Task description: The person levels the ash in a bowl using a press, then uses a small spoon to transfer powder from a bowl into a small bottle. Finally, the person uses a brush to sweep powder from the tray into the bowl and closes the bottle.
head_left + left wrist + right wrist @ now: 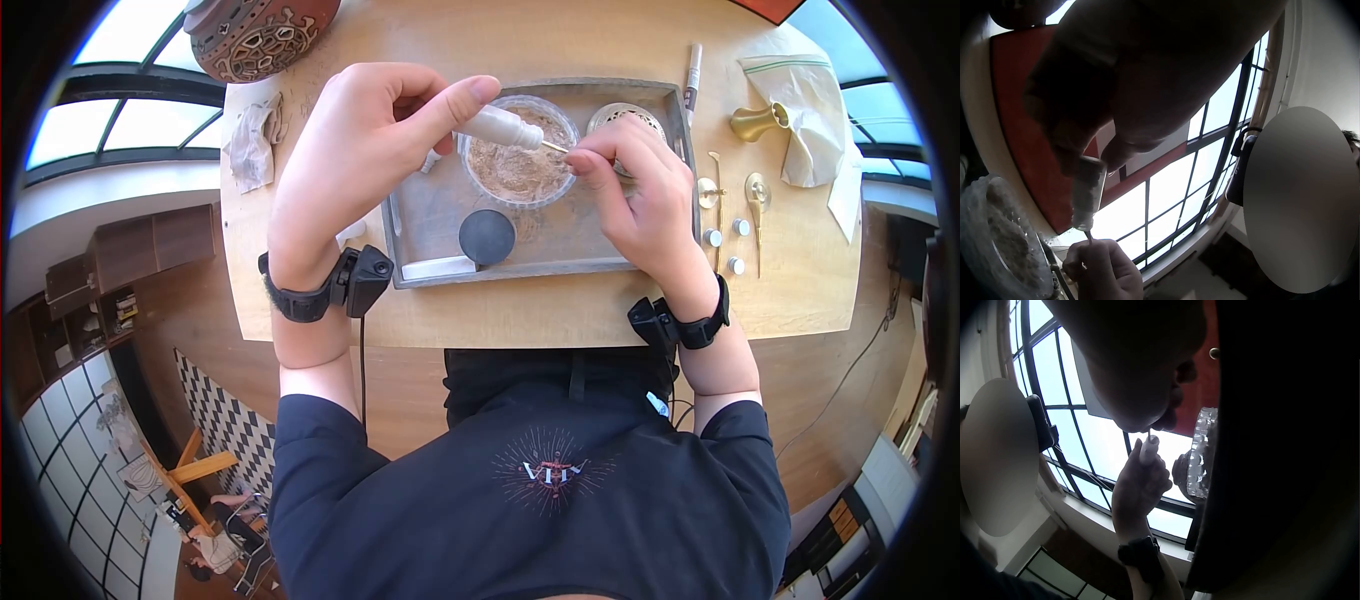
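My left hand (365, 135) grips a small whitish bottle (503, 128), tilted with its mouth toward the right. A thin metal rod (554, 147) is pinched between the thumb and fingers of my right hand (640, 190), its far end at the bottle's mouth. In the left wrist view the bottle (1088, 194) looks translucent, with pale contents. Below the hands, a clear plastic tub (572, 122) of greyish-brown powder (510, 180) stands in a grey wooden tray (430, 225). A pierced, patterned round lid (622, 112) is partly hidden behind my right hand.
A dark disc (487, 237) and a white box (438, 267) lie in the tray. Right of it are brass tools (758, 200), small jars (741, 227), a brass vase (760, 122) and a pale bag (815, 120). Crumpled cloth (255, 145) and a carved pot (265, 40) sit left.
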Motion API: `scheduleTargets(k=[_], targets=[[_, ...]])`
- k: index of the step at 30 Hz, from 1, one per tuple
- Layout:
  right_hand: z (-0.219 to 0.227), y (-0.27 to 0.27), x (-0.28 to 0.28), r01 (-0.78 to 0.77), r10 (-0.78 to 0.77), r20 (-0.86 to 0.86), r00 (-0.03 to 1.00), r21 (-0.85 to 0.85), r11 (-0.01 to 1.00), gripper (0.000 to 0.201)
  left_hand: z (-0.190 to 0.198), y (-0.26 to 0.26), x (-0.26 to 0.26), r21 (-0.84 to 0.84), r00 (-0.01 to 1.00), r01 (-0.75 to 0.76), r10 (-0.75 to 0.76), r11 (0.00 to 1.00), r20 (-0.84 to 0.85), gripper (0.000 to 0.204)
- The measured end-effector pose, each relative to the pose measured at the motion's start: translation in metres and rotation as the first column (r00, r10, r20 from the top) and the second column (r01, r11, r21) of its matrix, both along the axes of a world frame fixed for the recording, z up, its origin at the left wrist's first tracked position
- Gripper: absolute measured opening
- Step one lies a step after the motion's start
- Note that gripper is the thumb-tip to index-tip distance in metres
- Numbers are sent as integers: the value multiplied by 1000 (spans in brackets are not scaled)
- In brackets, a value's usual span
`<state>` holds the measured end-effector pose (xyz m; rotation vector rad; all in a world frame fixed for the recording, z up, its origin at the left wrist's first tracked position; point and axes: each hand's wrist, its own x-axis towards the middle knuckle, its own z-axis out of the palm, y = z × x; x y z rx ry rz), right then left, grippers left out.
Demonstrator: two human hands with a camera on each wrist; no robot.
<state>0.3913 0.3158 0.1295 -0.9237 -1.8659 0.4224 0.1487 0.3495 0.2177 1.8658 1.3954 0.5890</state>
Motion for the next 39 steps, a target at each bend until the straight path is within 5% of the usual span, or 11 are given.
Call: scheduleTargets(k=[14,39], targets=[[5,-3,-3,-20,18,-20,1000,-71,997,12,3,0,-1,-76,998,56,-54,996,27,43],[-1,-1,0,70,-72,-21,997,-77,995,11,0,2,-4,29,1000,9,-8,1000,-15,40]])
